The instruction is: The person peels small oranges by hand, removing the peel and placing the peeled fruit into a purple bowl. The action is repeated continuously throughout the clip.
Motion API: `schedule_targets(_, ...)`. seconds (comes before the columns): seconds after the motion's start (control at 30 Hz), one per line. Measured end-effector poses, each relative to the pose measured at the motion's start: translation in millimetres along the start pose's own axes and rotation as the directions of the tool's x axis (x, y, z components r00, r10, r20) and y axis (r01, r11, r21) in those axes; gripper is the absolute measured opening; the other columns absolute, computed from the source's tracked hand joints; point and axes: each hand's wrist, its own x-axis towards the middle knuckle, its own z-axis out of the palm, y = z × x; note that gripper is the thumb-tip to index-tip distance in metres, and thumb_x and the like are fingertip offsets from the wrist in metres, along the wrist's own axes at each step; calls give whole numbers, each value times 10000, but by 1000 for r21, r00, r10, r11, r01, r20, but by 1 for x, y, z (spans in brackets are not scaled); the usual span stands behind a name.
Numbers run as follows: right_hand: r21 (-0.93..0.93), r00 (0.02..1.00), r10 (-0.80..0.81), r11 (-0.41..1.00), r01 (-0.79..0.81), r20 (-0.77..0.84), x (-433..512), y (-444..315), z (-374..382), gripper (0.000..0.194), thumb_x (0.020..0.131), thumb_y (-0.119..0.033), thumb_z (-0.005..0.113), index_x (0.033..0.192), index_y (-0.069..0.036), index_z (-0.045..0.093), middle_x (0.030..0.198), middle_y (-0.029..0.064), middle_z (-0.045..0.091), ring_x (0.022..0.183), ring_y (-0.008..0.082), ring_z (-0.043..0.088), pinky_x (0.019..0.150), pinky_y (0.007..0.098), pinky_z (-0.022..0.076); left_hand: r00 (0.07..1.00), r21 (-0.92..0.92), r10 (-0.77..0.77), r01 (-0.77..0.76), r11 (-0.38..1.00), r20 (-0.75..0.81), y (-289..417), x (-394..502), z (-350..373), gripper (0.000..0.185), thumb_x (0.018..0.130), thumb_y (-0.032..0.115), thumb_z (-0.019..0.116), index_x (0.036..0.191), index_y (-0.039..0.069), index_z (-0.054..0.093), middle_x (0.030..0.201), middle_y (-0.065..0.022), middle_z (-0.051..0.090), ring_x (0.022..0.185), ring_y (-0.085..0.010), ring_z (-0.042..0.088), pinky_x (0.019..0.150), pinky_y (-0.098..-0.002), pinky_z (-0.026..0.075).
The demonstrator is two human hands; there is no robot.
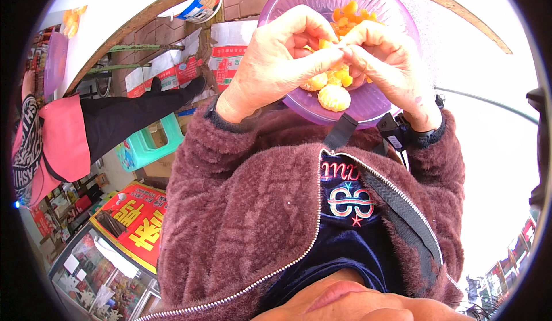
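Observation:
My left hand (276, 62) and my right hand (384, 58) meet over a purple translucent plastic bowl (336, 117). Thumbs and fingertips pinch a small orange citrus segment (324, 44), mostly covered by the fingers, with a pale bit showing at the right fingertips. Below them in the bowl lies a peeled mandarin (334, 97), beside a cluster of segments (317, 82). Many loose orange pieces (351, 14) are heaped at the bowl's far side, partly hidden behind my right hand.
A curved wooden-edged white tabletop (151, 6) runs beyond the bowl. At the left stand a person in a pink apron (67, 137), a turquoise plastic stool (146, 146) and a white-and-blue bucket (202, 8). Flattened cardboard (226, 58) covers part of the paving.

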Motion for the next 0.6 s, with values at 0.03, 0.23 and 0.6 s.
schedule_targets(0.03, 2, 1000, 3, 1000, -3, -5, 0, 1, -1, 173, 975, -183, 649, 1006, -13, 647, 860, -7, 659, 721, 38, 597, 635, 193, 481, 1000, -4, -9, 9, 1000, -20, -1, 0, 0, 223, 901, -26, 681, 1090, -7, 564, 1042, -82, 650, 953, -133, 656, 873, -270, 546)
schedule_targets(0.23, 0, 994, -39, 999, 39, -104, 5, 6, -1, 159, 977, -194, 650, 972, -35, 641, 867, -6, 654, 697, 42, 581, 640, 191, 475, 991, -111, 38, -53, 992, -132, -5, 2, 3, 196, 913, -32, 651, 1090, -10, 570, 1056, -101, 654, 986, -154, 657, 889, -289, 553)
schedule_targets(0.6, 51, 988, -62, 996, 70, -144, 1, 2, 5, 143, 978, -172, 645, 993, -29, 641, 902, 14, 665, 797, 69, 635, 740, 212, 520, 995, -270, -86, 69, 960, -50, -2, 5, 12, 379, 901, 53, 695, 1234, 21, 516, 1109, -84, 602, 1048, -153, 608, 871, -285, 546)
